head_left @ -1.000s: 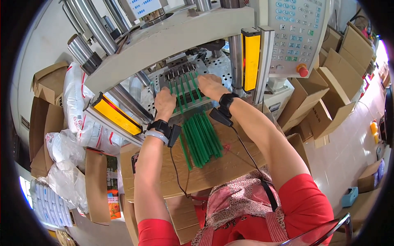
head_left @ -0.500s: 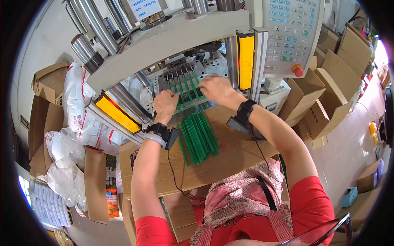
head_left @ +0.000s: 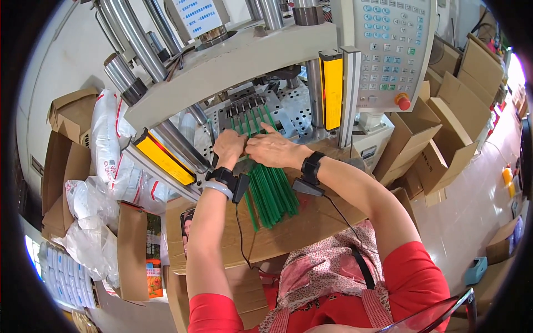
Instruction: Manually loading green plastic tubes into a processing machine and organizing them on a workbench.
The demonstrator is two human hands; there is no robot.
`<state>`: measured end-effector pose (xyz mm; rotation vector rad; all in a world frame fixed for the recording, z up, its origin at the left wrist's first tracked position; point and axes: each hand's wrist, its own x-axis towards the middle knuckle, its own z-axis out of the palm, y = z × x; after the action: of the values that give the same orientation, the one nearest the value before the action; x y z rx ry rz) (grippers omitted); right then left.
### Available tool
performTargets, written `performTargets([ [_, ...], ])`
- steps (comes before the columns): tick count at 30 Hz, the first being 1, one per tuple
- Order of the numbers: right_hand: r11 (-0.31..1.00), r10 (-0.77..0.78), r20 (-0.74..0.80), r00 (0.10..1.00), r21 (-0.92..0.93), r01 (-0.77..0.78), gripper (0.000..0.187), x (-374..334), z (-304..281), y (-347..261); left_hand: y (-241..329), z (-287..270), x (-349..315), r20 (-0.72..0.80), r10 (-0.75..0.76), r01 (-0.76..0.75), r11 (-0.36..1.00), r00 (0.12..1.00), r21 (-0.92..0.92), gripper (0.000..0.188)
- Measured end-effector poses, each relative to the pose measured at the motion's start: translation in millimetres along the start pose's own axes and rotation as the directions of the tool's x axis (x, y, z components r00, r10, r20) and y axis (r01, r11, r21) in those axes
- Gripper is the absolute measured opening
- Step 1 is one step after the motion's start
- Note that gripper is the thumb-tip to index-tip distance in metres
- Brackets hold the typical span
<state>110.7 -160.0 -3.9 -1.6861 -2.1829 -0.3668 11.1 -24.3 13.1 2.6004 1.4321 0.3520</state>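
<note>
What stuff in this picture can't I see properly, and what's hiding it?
All in the head view:
What the left hand and right hand touch with their fingertips: the hands themselves cover it.
Lower ends of some green strips in the machine: behind the hands.
Upper end of the green pile: behind the right hand.
The machine's top: cut off by the upper edge.

My sleeves (head_left: pixel 417 272) are plain red, my apron (head_left: pixel 319 286) pinkish and spotted, its straps (head_left: pixel 375 308) checked; the sticks (head_left: pixel 273 194) are green, the button (head_left: pixel 403 102) at two o'clock red, the bar (head_left: pixel 333 91) at one o'clock yellow.
</note>
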Motion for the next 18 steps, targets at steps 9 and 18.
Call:
performTargets([
  [9,0.994,0.004,-0.044,0.999,0.109,0.0,0.018,-3.2,4.8,10.5,3.1,2.7,4.0,-0.018,0.009,-0.009,1.0,1.0,-0.01,0.037],
  [18,1.0,0.0,-0.161,0.987,-0.011,-0.002,0.019,-53.4,-47.0,-32.4,-7.5,-15.1,-24.5,-0.096,0.071,-0.072,0.997,0.993,-0.002,0.039],
])
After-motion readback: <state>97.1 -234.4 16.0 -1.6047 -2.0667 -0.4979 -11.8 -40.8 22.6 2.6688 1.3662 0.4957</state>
